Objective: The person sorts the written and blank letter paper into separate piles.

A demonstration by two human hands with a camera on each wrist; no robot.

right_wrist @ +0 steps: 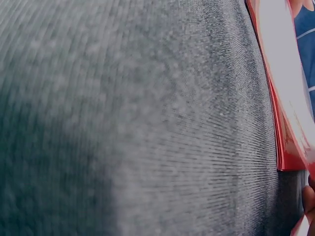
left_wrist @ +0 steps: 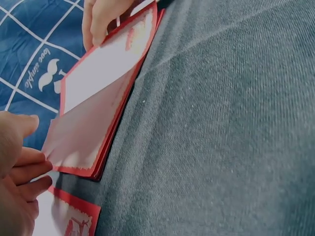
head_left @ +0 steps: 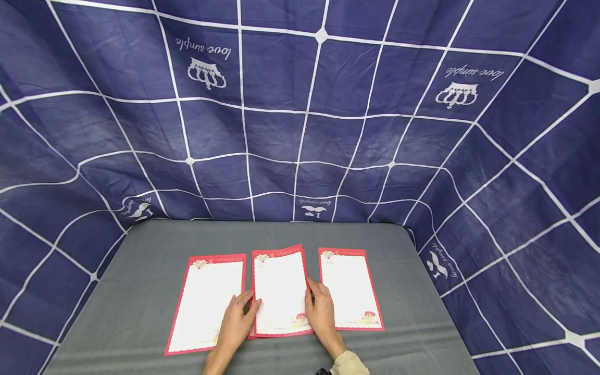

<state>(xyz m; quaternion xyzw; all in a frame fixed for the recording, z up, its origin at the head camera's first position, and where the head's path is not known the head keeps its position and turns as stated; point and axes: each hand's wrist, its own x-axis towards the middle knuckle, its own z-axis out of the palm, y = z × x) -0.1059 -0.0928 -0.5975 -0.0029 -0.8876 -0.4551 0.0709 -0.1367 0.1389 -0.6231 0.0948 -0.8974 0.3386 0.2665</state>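
Note:
A stack of red-bordered letter sheets [right_wrist: 274, 118] lies mid-table, its lower sheets showing as layered edges. The top sheet [head_left: 281, 291] has a white middle with small printed drawings in its corners. Its right side bends up off the pile, where my right hand [head_left: 322, 308] pinches the edge between thumb and fingers. At the pile's left edge is my left hand [head_left: 236, 323]. In the left wrist view, the left hand's fingers [left_wrist: 34, 169] touch that edge while the thumb stands apart from them.
A matching sheet [head_left: 206, 302] lies flat on the left, partly under my left hand. Another sheet [head_left: 347, 286] lies on the right, beside my right hand. Grey cloth covers the table [head_left: 398, 291]. A blue white-lined curtain [head_left: 272, 135] encloses the back and sides.

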